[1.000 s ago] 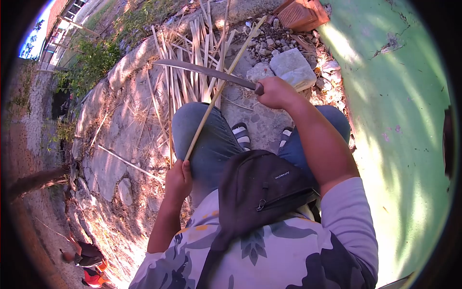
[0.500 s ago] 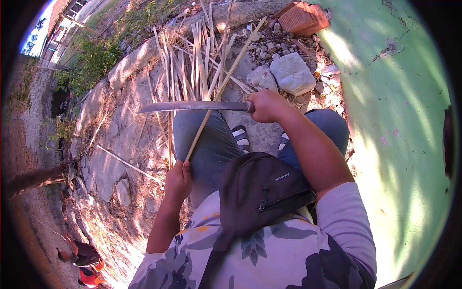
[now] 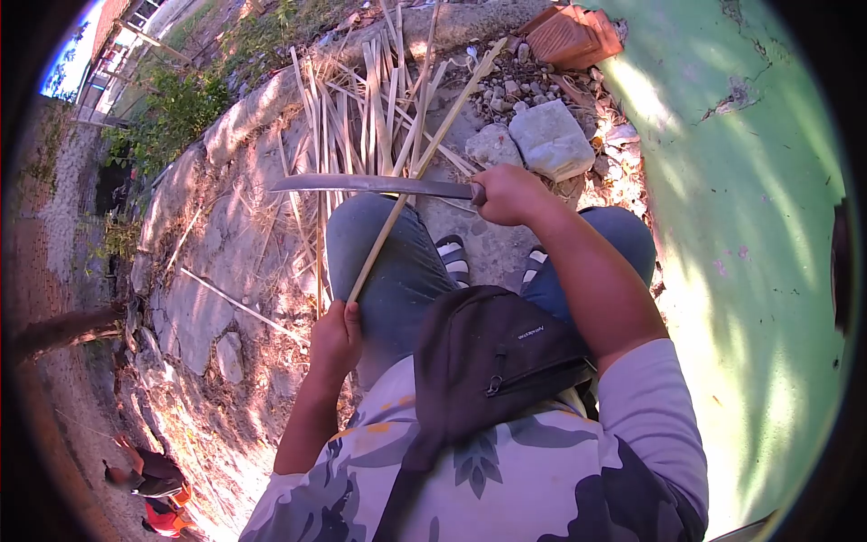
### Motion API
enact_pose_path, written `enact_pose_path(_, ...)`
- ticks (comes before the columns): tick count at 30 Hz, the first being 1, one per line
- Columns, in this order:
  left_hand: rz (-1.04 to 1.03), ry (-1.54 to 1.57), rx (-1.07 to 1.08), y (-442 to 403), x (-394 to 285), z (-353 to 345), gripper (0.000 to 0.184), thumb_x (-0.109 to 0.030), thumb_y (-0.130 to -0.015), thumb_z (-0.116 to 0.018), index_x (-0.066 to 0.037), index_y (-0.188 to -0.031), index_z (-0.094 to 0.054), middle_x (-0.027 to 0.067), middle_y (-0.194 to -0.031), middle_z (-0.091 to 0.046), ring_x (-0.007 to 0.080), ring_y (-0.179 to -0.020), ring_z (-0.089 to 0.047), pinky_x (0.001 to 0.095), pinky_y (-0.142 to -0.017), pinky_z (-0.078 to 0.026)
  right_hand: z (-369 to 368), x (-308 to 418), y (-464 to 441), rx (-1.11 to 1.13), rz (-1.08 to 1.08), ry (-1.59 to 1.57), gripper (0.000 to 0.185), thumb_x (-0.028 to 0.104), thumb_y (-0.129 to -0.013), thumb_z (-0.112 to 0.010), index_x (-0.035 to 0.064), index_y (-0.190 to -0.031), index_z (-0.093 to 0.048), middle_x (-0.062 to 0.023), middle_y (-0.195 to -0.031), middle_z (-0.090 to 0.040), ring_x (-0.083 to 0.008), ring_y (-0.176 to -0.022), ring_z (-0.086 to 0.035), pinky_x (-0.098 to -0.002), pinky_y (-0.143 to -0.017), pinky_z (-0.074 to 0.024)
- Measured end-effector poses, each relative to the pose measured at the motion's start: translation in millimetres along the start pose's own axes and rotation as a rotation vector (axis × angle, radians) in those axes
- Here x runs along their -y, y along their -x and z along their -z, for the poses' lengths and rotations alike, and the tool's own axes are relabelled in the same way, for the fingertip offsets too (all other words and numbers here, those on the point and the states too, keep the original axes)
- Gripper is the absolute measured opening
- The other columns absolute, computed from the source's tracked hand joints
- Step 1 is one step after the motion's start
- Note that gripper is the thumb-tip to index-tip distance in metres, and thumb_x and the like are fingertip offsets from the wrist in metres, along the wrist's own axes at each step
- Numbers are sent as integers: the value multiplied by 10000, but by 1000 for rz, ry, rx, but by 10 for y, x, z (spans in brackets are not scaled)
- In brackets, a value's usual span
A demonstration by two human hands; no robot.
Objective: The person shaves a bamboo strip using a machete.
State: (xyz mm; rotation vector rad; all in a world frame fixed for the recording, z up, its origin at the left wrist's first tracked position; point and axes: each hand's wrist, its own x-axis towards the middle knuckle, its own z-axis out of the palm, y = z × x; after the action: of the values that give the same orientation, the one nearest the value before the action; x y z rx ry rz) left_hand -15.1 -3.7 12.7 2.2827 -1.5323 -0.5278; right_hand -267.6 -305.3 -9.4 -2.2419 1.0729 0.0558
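Observation:
My right hand (image 3: 513, 194) is closed round the handle of a long machete (image 3: 379, 184), whose blade points left and lies across a pale strip over my bent knee. My left hand (image 3: 337, 332) is closed on the lower end of this long wooden strip (image 3: 384, 233), which slants up to the right over my thigh. Beyond the blade, many loose pale strips (image 3: 368, 117) lie in a pile on the ground.
White stone blocks (image 3: 553, 140) and gravel lie ahead, with stacked orange tiles (image 3: 573, 38) behind them. A green wall (image 3: 741, 271) runs along the right. A single thin stick (image 3: 242, 307) lies on the left. Another person (image 3: 155, 474) is at the far lower left.
The machete has come down toward me along the strip from its earlier higher, tilted position, then risen slightly. My left hand has stayed at the strip's lower end.

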Motion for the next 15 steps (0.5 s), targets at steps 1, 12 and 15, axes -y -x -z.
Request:
enact_pose_path(1,-11,-3,-5,2,20,-7,454,-393,-1093,-394,-20,-859,-503,261,-662,-573,513,-651,-582,568,-564,-419,-14,37,21,7,0,-20,200,161,-767,-696,168,-955,-764,-107,-973,-751,-307,-965,-714,-428,-858,-560)
enact_pose_path(12,-4,22,16,5,6,-20,457,-400,-1093,-396,-21,-860,-499,267,-670,-569,519,-655,-574,570,-574,-417,23,12,40,12,-9,30,198,183,-771,-693,144,-956,-751,-122,-998,-751,-331,-974,-710,-443,-862,-553)
enact_pose_path(15,-5,14,-8,-2,-22,8,455,-400,-1093,-398,-20,-863,-496,268,-666,-569,523,-658,-574,574,-575,-416,101,43,45,-7,-61,-23,185,182,-779,-684,144,-948,-748,-127,-987,-748,-339,-967,-708,-445,-864,-552)
